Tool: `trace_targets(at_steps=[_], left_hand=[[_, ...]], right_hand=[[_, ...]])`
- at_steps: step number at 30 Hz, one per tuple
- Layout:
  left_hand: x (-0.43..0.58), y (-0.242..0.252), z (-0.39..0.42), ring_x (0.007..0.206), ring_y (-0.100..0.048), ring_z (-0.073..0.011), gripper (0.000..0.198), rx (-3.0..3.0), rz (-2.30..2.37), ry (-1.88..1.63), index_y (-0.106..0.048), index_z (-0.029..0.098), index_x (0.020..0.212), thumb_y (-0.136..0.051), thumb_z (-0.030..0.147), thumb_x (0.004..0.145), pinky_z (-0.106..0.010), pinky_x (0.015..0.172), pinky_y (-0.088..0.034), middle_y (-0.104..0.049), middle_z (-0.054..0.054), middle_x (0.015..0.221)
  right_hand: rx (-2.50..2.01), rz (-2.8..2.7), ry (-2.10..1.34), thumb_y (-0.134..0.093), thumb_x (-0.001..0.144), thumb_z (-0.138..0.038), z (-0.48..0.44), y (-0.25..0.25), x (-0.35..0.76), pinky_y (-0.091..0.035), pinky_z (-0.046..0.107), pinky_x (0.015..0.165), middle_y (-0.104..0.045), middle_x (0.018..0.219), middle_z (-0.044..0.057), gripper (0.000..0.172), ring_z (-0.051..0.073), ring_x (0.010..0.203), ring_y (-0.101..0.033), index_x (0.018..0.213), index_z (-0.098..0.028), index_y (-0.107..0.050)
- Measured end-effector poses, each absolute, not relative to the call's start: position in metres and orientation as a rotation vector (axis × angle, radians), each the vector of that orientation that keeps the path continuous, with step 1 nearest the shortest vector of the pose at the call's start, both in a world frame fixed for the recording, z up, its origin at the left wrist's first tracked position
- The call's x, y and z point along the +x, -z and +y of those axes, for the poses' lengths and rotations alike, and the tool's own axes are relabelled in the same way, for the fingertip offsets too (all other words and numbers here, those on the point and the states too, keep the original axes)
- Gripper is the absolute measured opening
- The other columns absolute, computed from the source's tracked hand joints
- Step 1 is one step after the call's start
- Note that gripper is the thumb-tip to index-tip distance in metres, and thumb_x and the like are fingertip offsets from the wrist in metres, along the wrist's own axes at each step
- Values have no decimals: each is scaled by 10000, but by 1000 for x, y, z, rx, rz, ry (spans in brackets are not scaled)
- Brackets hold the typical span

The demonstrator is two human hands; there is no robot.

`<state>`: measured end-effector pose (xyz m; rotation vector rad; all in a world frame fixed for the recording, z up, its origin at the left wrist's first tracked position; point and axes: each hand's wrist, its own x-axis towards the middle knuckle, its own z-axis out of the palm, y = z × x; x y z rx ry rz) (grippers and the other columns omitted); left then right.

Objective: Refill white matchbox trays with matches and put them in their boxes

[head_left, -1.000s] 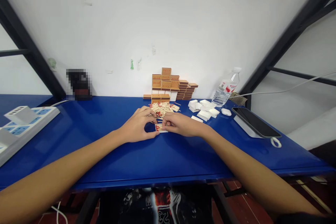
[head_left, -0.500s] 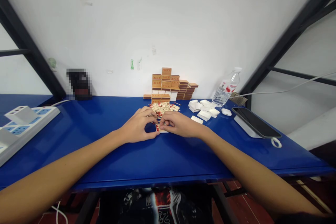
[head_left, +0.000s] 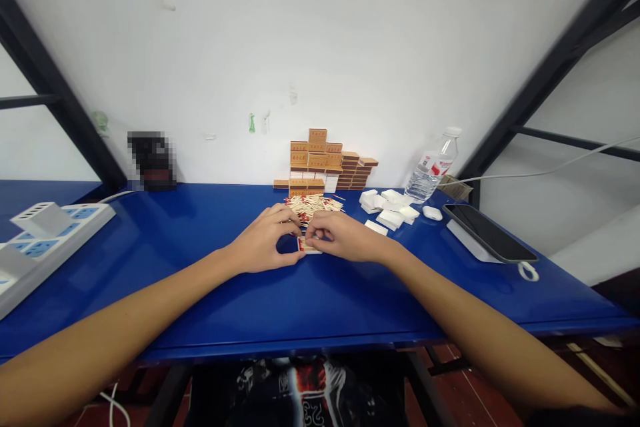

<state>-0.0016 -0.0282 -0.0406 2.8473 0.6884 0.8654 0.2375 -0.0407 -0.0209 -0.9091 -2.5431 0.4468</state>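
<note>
My right hand (head_left: pixel 347 238) crept slightly left since a second ago; my left hand (head_left: pixel 260 240) is unchanged. Both sets of fingertips pinch the small white card tray of red-tipped matches (head_left: pixel 307 245), centre frame on the glossy blue table (head_left: pixel 200 280), just below the loose wooden match pile (head_left: pixel 314 204). Best to squeeze evenly and keep the heads aligned so none spill.

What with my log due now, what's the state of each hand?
Left hand: closed, grip pinching the match tray.
Right hand: closed, grip on the same match tray.

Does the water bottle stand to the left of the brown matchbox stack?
No, the water bottle stands right of the brown matchbox stack.
</note>
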Motion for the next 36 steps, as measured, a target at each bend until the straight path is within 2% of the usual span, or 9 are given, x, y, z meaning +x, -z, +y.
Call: trace_targets(at_steps=[4,9,16,19,25,31,36], left_hand=[[-1,38,-30,1100,-574,-272,212,2827,698,-880,-719,225,1013,-743,366,856,-461,1010,-478,-677,-76,1113],[0,36,-32,1074,-601,-259,195,2809,693,-818,-723,226,995,-730,374,868,-453,1014,-478,-689,-69,1094],[-2,38,-33,1005,-630,-246,198,2799,697,-726,-712,225,992,-720,382,870,-428,975,-486,-712,-53,1025],[-2,39,-33,1023,-628,-253,218,2792,713,-688,-706,227,995,-726,399,862,-416,952,-490,-715,-50,1019],[-1,36,-35,942,-635,-232,190,2811,713,-681,-706,218,973,-701,384,882,-398,900,-494,-710,-48,969],[-1,37,-34,924,-637,-232,201,2815,716,-695,-711,220,974,-698,400,886,-398,888,-491,-711,-45,947],[-2,37,-34,925,-628,-232,197,2818,714,-699,-714,224,959,-693,406,888,-409,907,-487,-706,-40,933]], right_hand=[[-979,-2462,-298,-622,941,-183,-35,16,246,-367,269,686,-587,766,11,100,149,730,-516,881,-171,-701],[-1144,-2358,-165,-618,928,-190,-20,16,266,-336,269,669,-593,776,20,116,149,711,-511,837,-166,-687],[-1076,-2486,-330,-679,912,-245,-14,29,262,-337,256,663,-560,738,-7,75,148,712,-497,923,-177,-708],[-1079,-2504,-297,-660,893,-180,-14,31,261,-357,260,681,-580,777,4,66,152,729,-503,948,-171,-697],[-1092,-2490,-235,-580,901,-83,-3,35,276,-394,282,776,-598,832,29,185,172,795,-536,1011,-159,-708],[-1113,-2507,-278,-616,944,-166,2,40,275,-380,273,732,-598,857,47,84,189,837,-538,936,-165,-700],[-1145,-2502,-309,-562,960,-139,3,43,276,-392,280,745,-621,882,49,102,181,823,-544,914,-166,-648]])
